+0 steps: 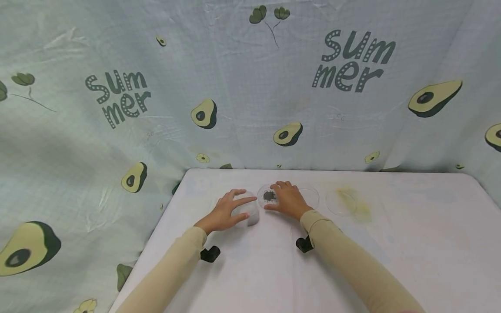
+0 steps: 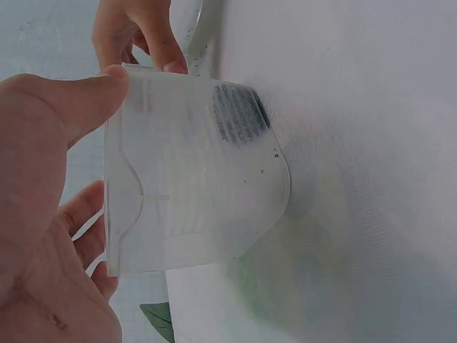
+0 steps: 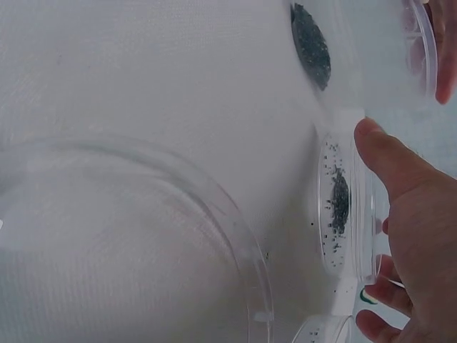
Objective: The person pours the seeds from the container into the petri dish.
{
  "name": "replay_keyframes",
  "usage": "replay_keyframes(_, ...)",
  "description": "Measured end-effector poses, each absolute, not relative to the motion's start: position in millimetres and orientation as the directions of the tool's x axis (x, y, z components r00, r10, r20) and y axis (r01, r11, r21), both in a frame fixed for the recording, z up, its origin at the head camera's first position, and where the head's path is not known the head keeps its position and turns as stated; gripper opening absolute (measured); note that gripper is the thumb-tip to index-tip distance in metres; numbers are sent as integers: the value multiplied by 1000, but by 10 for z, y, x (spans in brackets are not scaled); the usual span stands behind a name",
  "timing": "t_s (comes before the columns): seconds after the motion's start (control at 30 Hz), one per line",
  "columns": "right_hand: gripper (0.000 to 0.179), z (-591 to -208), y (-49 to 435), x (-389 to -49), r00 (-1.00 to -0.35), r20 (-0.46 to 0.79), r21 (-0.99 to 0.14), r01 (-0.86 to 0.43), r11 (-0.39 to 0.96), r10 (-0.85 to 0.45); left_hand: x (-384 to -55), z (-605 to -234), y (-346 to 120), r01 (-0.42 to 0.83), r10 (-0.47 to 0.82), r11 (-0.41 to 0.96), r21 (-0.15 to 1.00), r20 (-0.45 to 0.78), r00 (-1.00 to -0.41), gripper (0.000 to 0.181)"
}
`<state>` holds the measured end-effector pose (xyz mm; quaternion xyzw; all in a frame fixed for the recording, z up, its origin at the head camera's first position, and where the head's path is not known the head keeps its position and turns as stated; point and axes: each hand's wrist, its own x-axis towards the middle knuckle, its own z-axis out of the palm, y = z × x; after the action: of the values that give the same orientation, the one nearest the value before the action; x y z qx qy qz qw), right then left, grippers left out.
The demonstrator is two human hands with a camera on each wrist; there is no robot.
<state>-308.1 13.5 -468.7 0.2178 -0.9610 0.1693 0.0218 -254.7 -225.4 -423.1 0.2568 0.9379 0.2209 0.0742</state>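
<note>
My left hand [image 1: 227,213] holds a translucent plastic container [image 2: 189,179] across its rim, the thumb on one side and fingers on the other. Dark granules [image 2: 239,114] lie at one side of its bottom. To its right, my right hand [image 1: 287,200] grips a clear shallow round dish [image 3: 364,229] at its edges, with thumb and fingers spread around it. A small heap of dark granules [image 1: 269,195] sits in this dish. The container and the dish stand close together.
Another clear round dish [image 1: 314,198] lies just right of my right hand. Farther right is a faint clear dish [image 1: 328,206] by a yellow stain [image 1: 354,204]. A large clear rim [image 3: 246,264] is nearest the right wrist camera. A printed curtain [image 1: 242,87] hangs behind the white table [image 1: 391,252].
</note>
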Motion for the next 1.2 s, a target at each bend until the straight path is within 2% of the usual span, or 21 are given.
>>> replay_keyframes(0.37, 76, -4637, 83, -3095, -908, 103, -300, -417, 858, -405, -2559, -4207, -2264, 471, 524, 766, 437, -1, -852, 52)
replay_keyframes(0.63, 74, -4657, 71, -3090, -901, 142, -279, -434, 857, -410, -2542, -4184, -2271, 466, 519, 767, 441, 0, -855, 52)
replay_keyframes(1.2, 77, -4734, 62, -3053, -917, 88, -277, -398, 875, -389, -2579, -4220, -2253, 407, 448, 803, 436, 9, -894, 59)
